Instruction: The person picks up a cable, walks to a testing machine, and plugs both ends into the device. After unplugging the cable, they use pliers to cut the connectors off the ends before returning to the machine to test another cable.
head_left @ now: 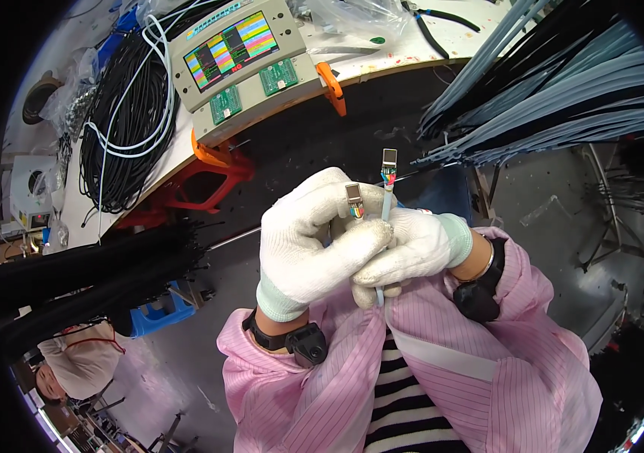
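Both hands wear white knit gloves and meet in front of my chest. My left hand (311,238) is closed, pinching the end of a cable; its metal plug (354,195), with short coloured wires below it, sticks up between the fingers. My right hand (412,245) closes on a light blue-grey cable (387,208). This one's metal plug (389,159) stands higher, with red, yellow and blue wires bare beneath it. Below the gloves a length of light cable (380,297) hangs down against my pink striped coat. The fingers hide where the cables run between the hands.
A beige tester (231,57) with a coloured screen and green boards stands on the white bench, held by orange clamps. Coiled black cable (122,128) lies left of it, pliers (434,30) to its right. Blue-grey cables (563,106) hang at right. A person (84,362) sits lower left.
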Available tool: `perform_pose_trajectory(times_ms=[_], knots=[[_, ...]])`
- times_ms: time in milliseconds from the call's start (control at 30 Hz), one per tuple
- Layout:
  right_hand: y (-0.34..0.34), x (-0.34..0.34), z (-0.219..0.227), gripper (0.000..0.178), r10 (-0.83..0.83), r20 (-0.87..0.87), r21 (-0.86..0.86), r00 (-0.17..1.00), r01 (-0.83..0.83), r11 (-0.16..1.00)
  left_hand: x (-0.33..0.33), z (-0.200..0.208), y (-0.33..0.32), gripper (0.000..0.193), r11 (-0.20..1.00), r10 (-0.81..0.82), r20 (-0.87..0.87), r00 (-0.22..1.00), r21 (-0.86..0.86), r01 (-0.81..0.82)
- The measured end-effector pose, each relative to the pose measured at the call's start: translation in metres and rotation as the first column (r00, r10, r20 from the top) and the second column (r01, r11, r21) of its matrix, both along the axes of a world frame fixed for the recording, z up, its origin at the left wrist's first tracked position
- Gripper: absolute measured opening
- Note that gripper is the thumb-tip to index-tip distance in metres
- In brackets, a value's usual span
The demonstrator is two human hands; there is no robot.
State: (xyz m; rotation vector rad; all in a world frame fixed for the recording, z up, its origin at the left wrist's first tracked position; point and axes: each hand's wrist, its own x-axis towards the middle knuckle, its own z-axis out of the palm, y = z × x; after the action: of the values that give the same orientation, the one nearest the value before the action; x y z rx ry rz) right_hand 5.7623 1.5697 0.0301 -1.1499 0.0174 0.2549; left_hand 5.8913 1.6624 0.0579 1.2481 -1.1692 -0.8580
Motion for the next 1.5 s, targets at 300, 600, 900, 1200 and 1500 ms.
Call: perform_pose_trajectory(times_ms=[300,600,900,1200,1500], knots=[[-0.0005,0.0001,0.0029,0.031,-0.008,0.001,0.06,1.0,0.008,0.998,-0.0005,0.0062,0.0017,0.03,0.995,-0.006,0.042,0.999,0.098,0.002],[-0.0028,0.0018,0.0046,0.03,0.006,-0.024,0.031,1.0,-0.006,0.999,0.0002,0.0035,0.0008,0.032,0.996,-0.003,0.045,0.999,0.091,-0.001],[-0.0041,0.0013,0.0056,0.034,0.017,-0.063,0.033,0.998,-0.014,0.999,0.0015,0.0003,0.0008,0.031,0.997,-0.008,0.018,1.0,0.075,0.007],[-0.0021,0.0017,0.0036,0.034,0.021,-0.053,0.04,0.998,-0.019,0.999,0.0042,-0.0016,0.0047,0.031,0.996,-0.013,0.037,0.999,0.087,0.009],[-0.0045,0.0047,0.0034,0.031,0.018,-0.071,0.046,0.997,-0.015,0.999,0.0069,0.0001,0.0036,0.032,0.997,-0.003,0.018,1.0,0.073,0.002]])
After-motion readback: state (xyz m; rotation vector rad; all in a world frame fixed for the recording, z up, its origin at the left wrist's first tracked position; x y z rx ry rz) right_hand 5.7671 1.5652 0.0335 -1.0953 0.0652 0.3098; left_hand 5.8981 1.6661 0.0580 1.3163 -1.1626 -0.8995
